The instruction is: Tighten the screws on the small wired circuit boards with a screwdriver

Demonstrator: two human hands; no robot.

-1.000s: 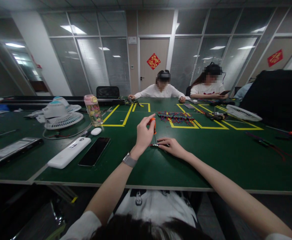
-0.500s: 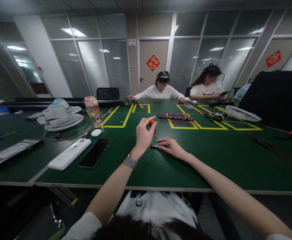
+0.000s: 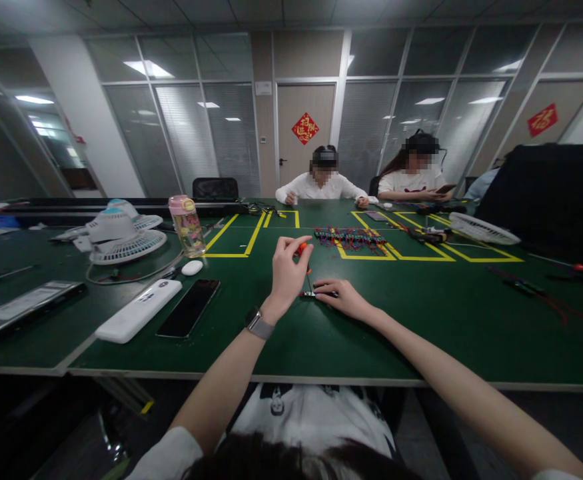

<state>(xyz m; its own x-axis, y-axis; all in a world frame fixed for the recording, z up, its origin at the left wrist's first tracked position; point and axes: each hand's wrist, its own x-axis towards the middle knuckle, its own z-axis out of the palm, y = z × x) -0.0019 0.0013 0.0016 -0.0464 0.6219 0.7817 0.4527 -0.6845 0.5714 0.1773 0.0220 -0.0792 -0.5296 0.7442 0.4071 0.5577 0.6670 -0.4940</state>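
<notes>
Head view, near to far. Green table (image 3: 321,350), one, front edge nearest the wearer. Black phone (image 3: 189,308), one, lying flat, left of the hands. Small board (image 3: 308,294), one, on the tabletop in front of the wearer, between the hands; partly covered. Right hand (image 3: 344,295), one: thumb and fingertips appear to pinch the board's right end, other fingers close together. Left hand (image 3: 288,270), one: thumb and fingers pinching the orange handle of a screwdriver (image 3: 303,247), shaft slanting down to the board. Condition: work on this board judged under way, unfinished; whether any screw is tight cannot be told. Wired boards (image 3: 351,239), one cluster with red and blue leads, beyond the hands; perhaps finished pieces, not verifiable. Person in white (image 3: 324,183), one, seated across.
</notes>
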